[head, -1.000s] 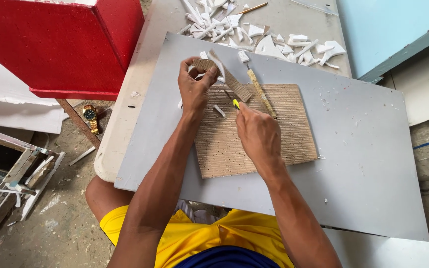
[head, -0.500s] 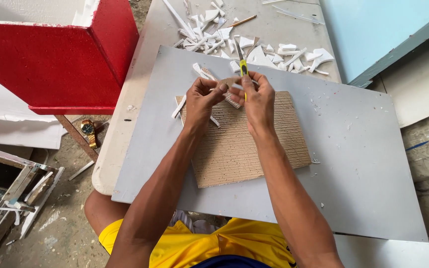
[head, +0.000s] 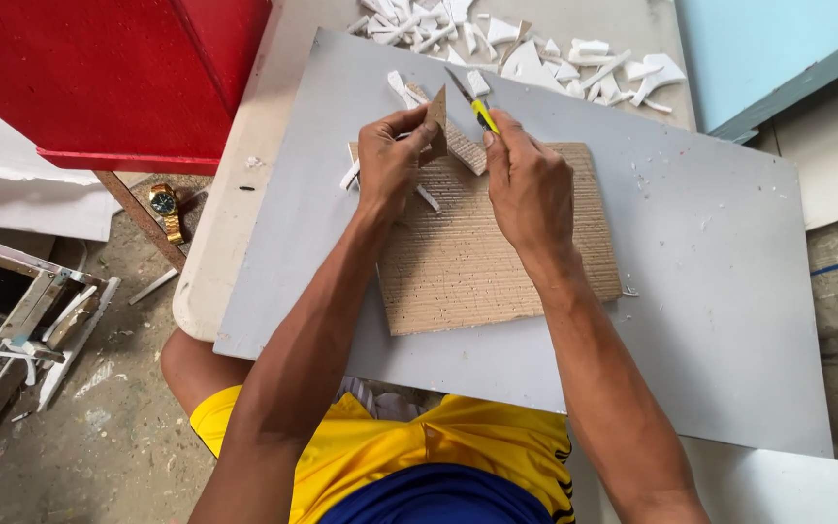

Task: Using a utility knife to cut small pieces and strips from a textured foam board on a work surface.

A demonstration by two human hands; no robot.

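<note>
My left hand [head: 390, 160] pinches a small brown pointed cardboard piece [head: 436, 124] and holds it upright above the work. Close beside it, my right hand [head: 528, 180] grips a yellow and black utility knife [head: 475, 107], its blade tip meeting the piece's upper edge. Both hands hover over a corrugated cardboard sheet [head: 482, 262], which lies on a grey board [head: 710, 291]. A few white strips [head: 427, 197] rest on the cardboard under my left hand.
Several white foam offcuts [head: 535, 44] are heaped at the far edge of the table. A red box [head: 118, 78] stands at the left. On the floor lie a gold wristwatch [head: 167, 209] and metal frame scraps [head: 31, 320]. A light blue panel [head: 778, 49] sits far right.
My hands have come together and lifted off the cardboard sheet. The left hand has raised the small piece upright, and the knife now meets it from the right.
</note>
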